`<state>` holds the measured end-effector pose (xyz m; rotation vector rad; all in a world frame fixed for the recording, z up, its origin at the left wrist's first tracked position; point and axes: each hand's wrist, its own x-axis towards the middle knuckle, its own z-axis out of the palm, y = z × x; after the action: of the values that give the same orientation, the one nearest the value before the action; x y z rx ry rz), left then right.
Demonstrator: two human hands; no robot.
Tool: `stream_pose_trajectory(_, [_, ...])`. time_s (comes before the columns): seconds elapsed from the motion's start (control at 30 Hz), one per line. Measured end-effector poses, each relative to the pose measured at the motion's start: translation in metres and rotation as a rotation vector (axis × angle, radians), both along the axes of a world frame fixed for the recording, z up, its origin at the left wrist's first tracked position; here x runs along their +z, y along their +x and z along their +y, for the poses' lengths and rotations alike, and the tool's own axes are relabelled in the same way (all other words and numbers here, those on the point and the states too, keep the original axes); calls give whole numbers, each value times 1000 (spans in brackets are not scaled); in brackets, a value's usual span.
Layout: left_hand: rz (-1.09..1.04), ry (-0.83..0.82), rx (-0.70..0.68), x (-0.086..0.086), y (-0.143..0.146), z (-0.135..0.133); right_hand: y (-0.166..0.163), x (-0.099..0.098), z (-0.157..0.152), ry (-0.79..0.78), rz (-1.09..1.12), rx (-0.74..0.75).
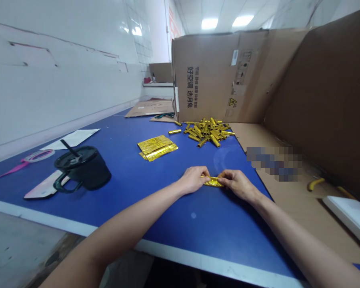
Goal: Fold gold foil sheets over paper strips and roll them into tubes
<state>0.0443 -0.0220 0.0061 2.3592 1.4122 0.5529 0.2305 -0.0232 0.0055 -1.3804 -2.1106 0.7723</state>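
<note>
My left hand (193, 179) and my right hand (237, 183) rest on the blue table (168, 216), fingers curled together around one piece of gold foil (213, 183) pinched between them. Each hand grips one end of the foil, which lies flat against the tabletop. Farther back lies a small stack of flat gold foil sheets (157, 147). Behind that sits a heap of rolled gold foil tubes (208, 132), with one stray tube (175, 131) to its left.
A black lidded mug with a straw (82, 167) stands at the left on a white card. Pink scissors and a tape roll (37, 156) lie beyond it, near a paper sheet (73, 138). Cardboard walls (318, 100) enclose the back and right. A white slab (351, 214) lies at right.
</note>
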Motion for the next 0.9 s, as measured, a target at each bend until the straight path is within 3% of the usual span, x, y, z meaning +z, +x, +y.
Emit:
stream_pose_trajectory(0.53, [133,-11,104,3,5,-2,-4,-3,-3,71,-78,-95])
stream_pose_trajectory(0.9, [180,-54,58,7,4,-4,-7,1,-10,73,-124,-87])
